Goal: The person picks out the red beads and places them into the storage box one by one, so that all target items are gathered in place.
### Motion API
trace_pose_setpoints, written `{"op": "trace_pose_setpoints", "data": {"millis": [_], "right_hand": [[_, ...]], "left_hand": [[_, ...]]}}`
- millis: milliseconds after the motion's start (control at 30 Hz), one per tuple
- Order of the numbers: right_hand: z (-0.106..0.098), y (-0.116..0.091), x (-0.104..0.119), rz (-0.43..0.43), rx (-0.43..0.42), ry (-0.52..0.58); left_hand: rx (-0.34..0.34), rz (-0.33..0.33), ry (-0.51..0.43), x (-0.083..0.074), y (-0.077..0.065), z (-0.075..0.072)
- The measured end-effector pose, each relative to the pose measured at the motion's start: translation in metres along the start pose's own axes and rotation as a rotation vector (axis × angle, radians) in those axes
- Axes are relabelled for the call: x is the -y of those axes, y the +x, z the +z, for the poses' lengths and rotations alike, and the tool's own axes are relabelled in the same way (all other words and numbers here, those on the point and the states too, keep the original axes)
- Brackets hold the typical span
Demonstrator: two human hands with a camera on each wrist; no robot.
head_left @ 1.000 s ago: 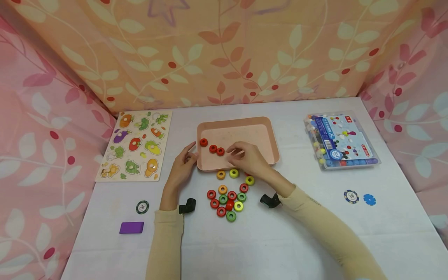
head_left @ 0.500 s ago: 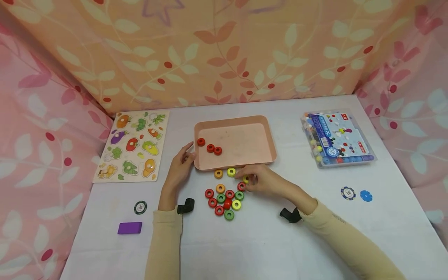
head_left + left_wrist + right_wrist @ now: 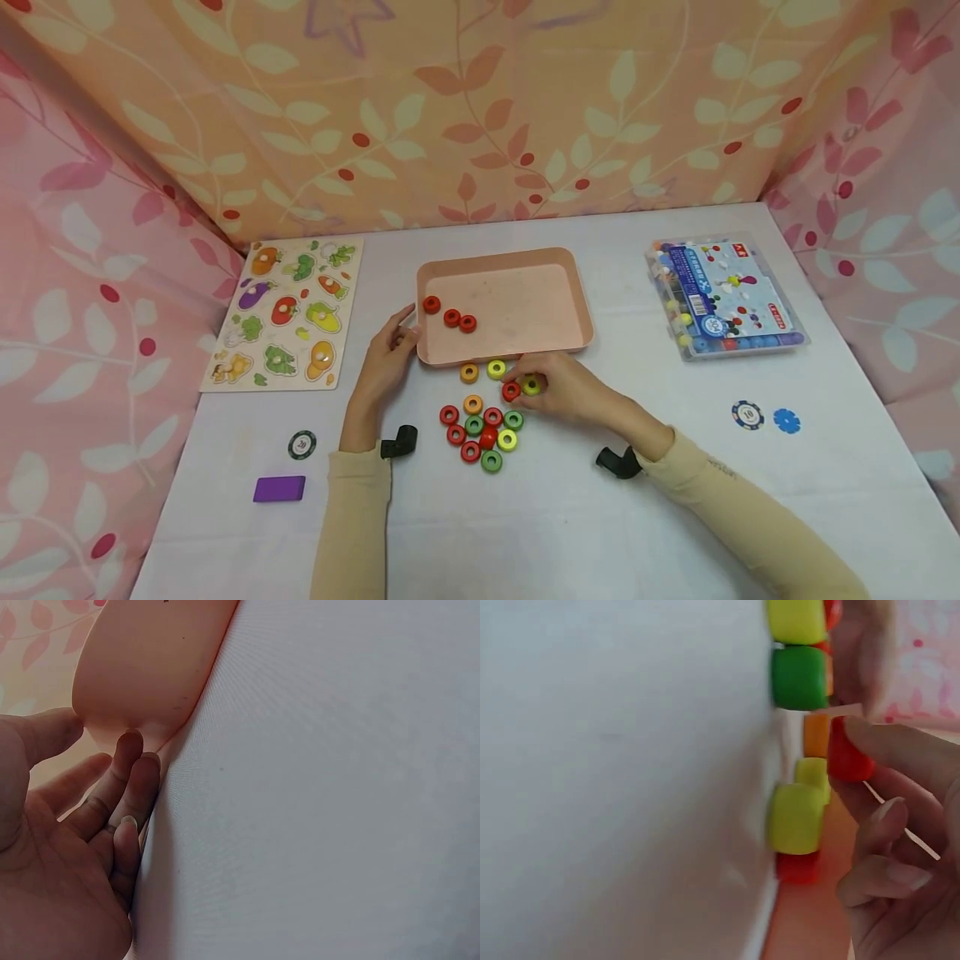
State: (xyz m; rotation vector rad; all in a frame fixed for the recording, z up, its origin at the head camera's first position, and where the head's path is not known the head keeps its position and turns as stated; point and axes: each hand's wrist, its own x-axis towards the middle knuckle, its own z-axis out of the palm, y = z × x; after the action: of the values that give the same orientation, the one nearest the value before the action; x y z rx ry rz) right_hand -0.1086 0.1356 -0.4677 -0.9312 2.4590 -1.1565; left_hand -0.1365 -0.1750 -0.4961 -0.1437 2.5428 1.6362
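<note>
My right hand (image 3: 566, 387) pinches a red ring bead (image 3: 849, 754) between thumb and finger, lifted just off the cloth in the right wrist view. Close by lies a yellow-green bead (image 3: 532, 384), partly covered by that hand in the head view. My left hand (image 3: 386, 354) is at the left side of the pink tray (image 3: 525, 308); in the left wrist view its thumb and fingers touch the tray's end, loosely bent. Inside the tray, at its left, are several red beads (image 3: 452, 317). More red, green, orange and yellow beads (image 3: 473, 425) lie in front of it.
A vegetable puzzle board (image 3: 285, 317) lies at the left, with a poker chip (image 3: 302, 445) and a purple block (image 3: 279, 489) nearer. To the right are a clear box of colored pieces (image 3: 727, 296), another poker chip (image 3: 747, 415) and a blue disc (image 3: 787, 421).
My right hand has come from over the tray to the beads in front of it. It now lifts a red bead. My left hand stays at the tray.
</note>
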Motion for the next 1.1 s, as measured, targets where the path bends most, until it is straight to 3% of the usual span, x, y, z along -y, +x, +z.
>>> {"op": "trace_pose_setpoints", "data": {"millis": [200,300,433,600,700,900,1100], "right_hand": [[-0.007,0.019,0.002,-0.056,-0.121,0.180],[-0.010,0.034,-0.002,-0.052,-0.210,0.166],[-0.012,0.054,-0.010,0.053,-0.289,0.101],[-0.010,0.074,-0.019,0.199,-0.248,0.082],[-0.008,0.080,-0.021,0.238,-0.203,0.095],[-0.006,0.083,-0.019,0.240,-0.182,0.138],[-0.013,0.073,-0.013,0.216,-0.205,0.149]], "left_hand": [[0.000,-0.007,0.005,0.000,0.000,0.000],[-0.003,-0.002,0.003,0.001,0.000,0.000],[-0.005,0.001,0.005,0.001,0.001,0.000],[-0.001,0.000,0.003,0.000,0.000,0.000],[0.001,-0.001,-0.005,0.000,0.000,-0.001],[0.004,0.004,-0.012,0.000,0.001,-0.001],[0.003,0.007,-0.004,0.002,0.002,0.000]]}}
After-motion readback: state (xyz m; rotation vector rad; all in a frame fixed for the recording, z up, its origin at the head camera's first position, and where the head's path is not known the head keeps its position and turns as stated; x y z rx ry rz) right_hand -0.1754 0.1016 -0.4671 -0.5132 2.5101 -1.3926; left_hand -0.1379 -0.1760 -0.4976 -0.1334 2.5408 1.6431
